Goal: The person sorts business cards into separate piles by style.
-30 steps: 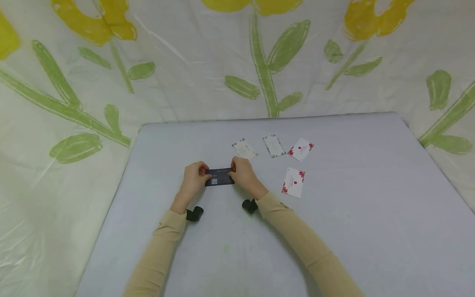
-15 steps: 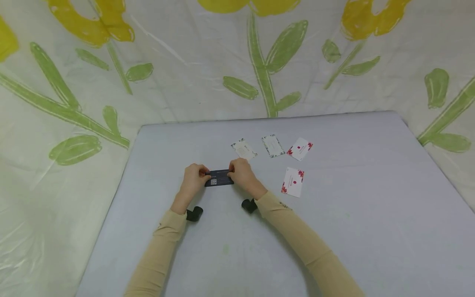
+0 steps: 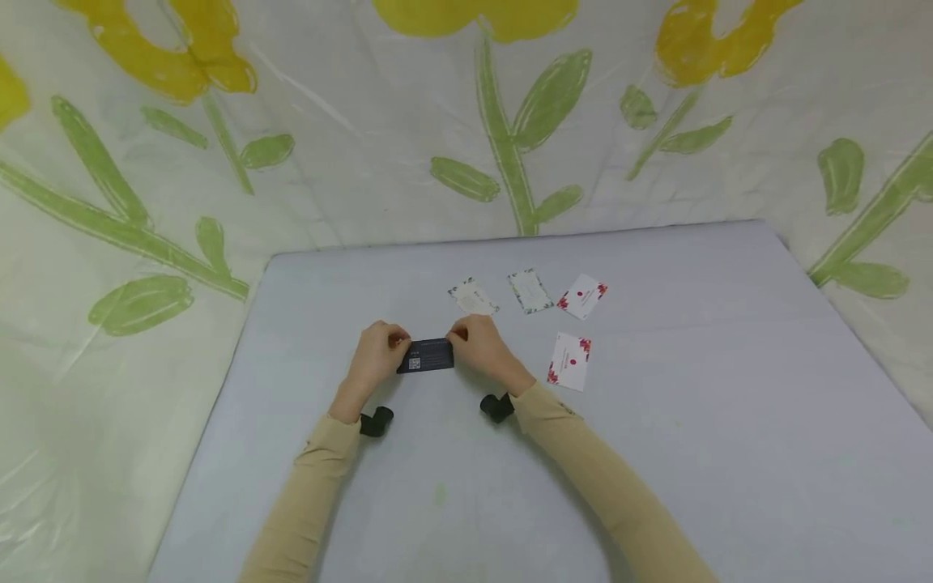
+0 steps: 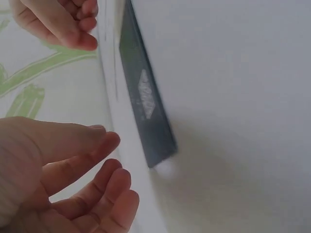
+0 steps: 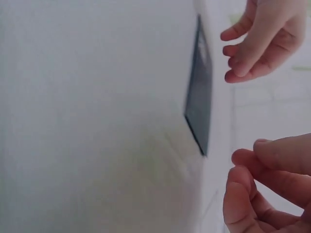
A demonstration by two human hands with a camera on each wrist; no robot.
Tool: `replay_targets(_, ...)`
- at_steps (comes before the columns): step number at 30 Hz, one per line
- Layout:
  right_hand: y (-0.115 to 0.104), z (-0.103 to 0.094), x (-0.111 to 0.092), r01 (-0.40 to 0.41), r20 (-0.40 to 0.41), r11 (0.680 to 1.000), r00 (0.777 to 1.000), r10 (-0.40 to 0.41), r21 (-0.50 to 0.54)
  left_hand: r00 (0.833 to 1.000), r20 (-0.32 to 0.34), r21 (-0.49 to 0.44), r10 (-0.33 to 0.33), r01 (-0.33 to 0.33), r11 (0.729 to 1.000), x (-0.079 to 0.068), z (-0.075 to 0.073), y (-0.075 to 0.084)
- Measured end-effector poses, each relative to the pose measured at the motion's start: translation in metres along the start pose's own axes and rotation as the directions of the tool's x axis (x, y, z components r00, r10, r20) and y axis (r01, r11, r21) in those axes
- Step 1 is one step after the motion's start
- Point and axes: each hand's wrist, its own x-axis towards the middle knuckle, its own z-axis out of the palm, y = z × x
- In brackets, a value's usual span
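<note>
Dark card (image 3: 433,356), lying on the worktop (image 3: 437,526) somewhat left of its middle, between left hand (image 3: 374,356) and right hand (image 3: 483,348), with pale lettering and a small square code (image 3: 415,363) towards its left end. Fingers of the left hand loosely bent beside that end, thumb close to the index fingertip, released and apart from the card in both wrist views. Fingers of the right hand likewise gently curled at the opposite end, thumb and index tip close together, grasping nothing, with a gap visible. Just beyond the right hand, a cream card (image 3: 474,297) with dark leafy corners; to its right, a leaf-bordered card (image 3: 530,291), then a red-flowered card (image 3: 583,296) very near it. Nearer, to the right of the right hand, another white card (image 3: 569,364) with red flowers. Tan sleeves (image 3: 309,486) on both arms, black attachments (image 3: 377,422) at both wrists. Behind the worktop, a pale sheet (image 3: 350,178) painted with yellow flowers and green stems
</note>
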Motion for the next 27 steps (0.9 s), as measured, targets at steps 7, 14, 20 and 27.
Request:
replay_targets(7,0.012,-0.030,-0.003,0.017,-0.156,0.997,0.988,-0.005,0.077,0.990,-0.004,-0.037,0.141,-0.141,0.989,0.021,-0.003,0.016)
replay_targets(14,0.028,-0.049,-0.005,-0.025,-0.231,0.998,0.972,0.037,0.055,0.955,0.150,-0.088,0.257,-0.246,0.965,0.059,0.005,0.029)
replay_targets(20,0.037,-0.054,-0.006,-0.124,-0.210,0.991,0.969,0.131,0.044,0.914,0.285,-0.034,0.289,-0.292,0.956,0.085,0.012,0.040)
replay_targets(27,0.046,-0.045,-0.001,-0.195,-0.199,0.978,0.964,0.178,-0.072,0.867,0.388,0.071,0.313,-0.367,0.927,0.105,0.018,0.049)
